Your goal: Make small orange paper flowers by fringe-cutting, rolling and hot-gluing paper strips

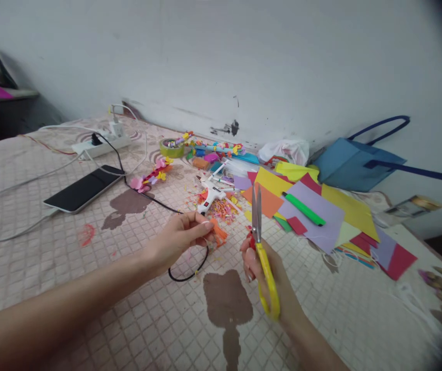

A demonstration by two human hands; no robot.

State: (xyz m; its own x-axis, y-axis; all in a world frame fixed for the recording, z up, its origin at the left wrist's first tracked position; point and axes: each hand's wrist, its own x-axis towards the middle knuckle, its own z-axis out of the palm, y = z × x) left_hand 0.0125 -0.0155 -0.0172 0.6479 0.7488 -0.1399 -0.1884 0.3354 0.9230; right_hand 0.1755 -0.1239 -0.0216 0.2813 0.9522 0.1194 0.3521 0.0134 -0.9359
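My left hand pinches a small orange fringed paper piece between thumb and fingers, near the middle of the view. To its right, my right hand holds yellow-handled scissors, their metal blades pointing up and away and slightly apart. A small red bit shows at the fingers of that hand, too small to make out. Just beyond my left hand, a white glue gun lies among orange, yellow and pink paper scraps. The orange piece and the scissors are apart.
Coloured paper sheets with a green marker lie at right, before a blue bag. A phone, power strip and cables are at left. Green tape and paper flowers sit farther back. A black cable loops near my left hand.
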